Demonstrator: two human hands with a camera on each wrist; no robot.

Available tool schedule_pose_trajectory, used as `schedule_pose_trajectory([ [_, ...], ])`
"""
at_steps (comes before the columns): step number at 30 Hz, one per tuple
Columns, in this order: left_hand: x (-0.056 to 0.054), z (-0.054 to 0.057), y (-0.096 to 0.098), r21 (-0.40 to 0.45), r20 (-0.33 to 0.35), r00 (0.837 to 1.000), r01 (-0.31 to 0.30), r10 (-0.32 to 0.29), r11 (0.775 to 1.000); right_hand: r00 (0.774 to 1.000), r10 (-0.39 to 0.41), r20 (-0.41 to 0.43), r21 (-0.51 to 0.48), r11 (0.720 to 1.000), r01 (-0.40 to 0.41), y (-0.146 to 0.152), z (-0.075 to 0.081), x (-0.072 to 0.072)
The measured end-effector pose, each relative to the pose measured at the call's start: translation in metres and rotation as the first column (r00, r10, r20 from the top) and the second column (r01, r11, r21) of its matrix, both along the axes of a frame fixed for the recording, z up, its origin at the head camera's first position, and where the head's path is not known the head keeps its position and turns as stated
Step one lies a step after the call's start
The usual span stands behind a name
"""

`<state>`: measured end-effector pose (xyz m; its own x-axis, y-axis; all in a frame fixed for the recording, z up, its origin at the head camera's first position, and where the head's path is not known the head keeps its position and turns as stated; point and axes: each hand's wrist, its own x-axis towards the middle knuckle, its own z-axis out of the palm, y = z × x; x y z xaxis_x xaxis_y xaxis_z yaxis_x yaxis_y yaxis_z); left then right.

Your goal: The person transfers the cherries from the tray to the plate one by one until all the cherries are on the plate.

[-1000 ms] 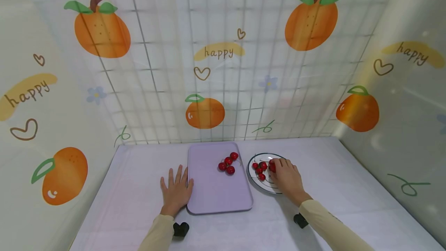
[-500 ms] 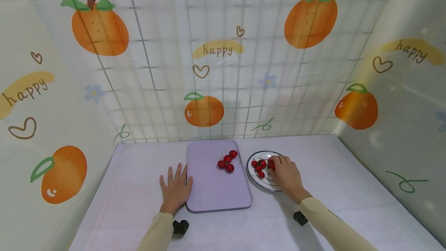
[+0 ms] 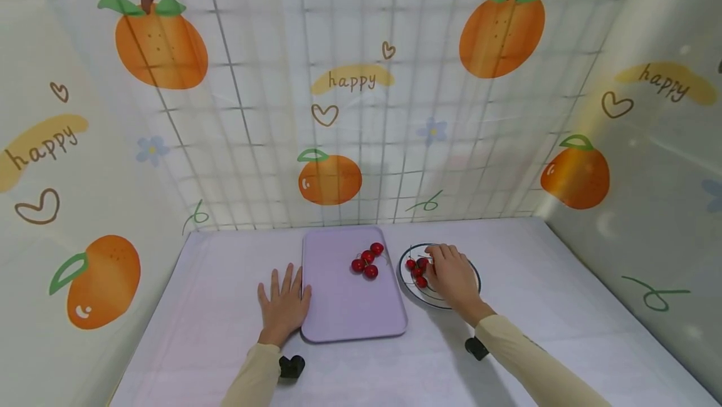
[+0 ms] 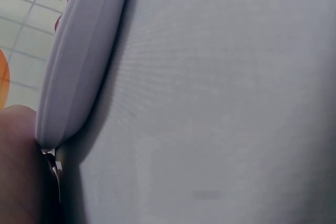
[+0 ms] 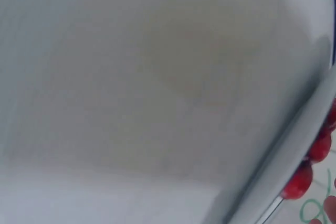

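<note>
My left hand (image 3: 284, 306) lies flat with fingers spread, its thumb against the left edge of the lilac tray (image 3: 354, 316). In the left wrist view, the thumb (image 4: 18, 150) shows at the tray's corner. A small group of red cherries (image 3: 370, 272) lies toward the tray's upper right. My right hand (image 3: 454, 278) reaches over the white, dark-rimmed plate (image 3: 472, 274), fingers curled down, pinching a cherry largely hidden beneath them. Several more cherries (image 3: 417, 273) with stems sit on the plate's left side. In the right wrist view, cherries (image 5: 298, 181) peek past the plate rim.
A white cloth covers the table (image 3: 225, 281). Dark straps hang at the left wrist (image 3: 292, 367) and right wrist (image 3: 476, 348). Behind stands a curtain (image 3: 361, 137) printed with oranges, over a wire grid. Side curtains flank the table.
My right hand has shifted left over the plate, so the cherry at its fingertips is now hidden and more of the plate's right rim shows. My left hand stays in place.
</note>
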<state>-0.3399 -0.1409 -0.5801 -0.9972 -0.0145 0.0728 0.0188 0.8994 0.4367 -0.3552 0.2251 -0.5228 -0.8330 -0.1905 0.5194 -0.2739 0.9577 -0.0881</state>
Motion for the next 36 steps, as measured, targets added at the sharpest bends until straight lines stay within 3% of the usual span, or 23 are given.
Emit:
schedule_pose_trajectory([
  [5, -0.004, -0.005, -0.001, -0.015, 0.012, 1.0, -0.002, 0.002, 1.0, 0.996, 0.069, -0.052, 0.003, 0.998, -0.069, -0.01, 0.002, -0.002],
  [10, -0.006, -0.009, -0.001, -0.014, 0.011, 1.0, 0.005, -0.005, 1.0, 0.993, 0.104, -0.048, -0.021, 0.994, -0.106, -0.021, 0.004, -0.003],
  [19, -0.007, -0.012, -0.003, -0.02, -0.001, 1.0, 0.001, -0.001, 1.0, 0.993, 0.107, 0.041, 0.018, 0.994, -0.108, -0.046, 0.008, -0.009],
  [24, -0.003, -0.005, -0.001, -0.006, 0.002, 1.0, -0.001, 0.001, 1.0, 0.987, 0.108, 0.119, -0.004, 0.994, -0.108, -0.061, 0.009, -0.008],
  [29, 0.0, -0.001, 0.0, 0.006, -0.013, 1.0, -0.003, 0.003, 1.0, 0.984, 0.15, 0.096, 0.009, 0.988, -0.151, -0.07, 0.004, -0.01],
  [36, -0.006, -0.01, -0.003, -0.011, -0.007, 1.0, -0.003, 0.003, 1.0, 0.98, 0.178, 0.089, 0.0, 0.984, -0.179, -0.08, 0.002, -0.01],
])
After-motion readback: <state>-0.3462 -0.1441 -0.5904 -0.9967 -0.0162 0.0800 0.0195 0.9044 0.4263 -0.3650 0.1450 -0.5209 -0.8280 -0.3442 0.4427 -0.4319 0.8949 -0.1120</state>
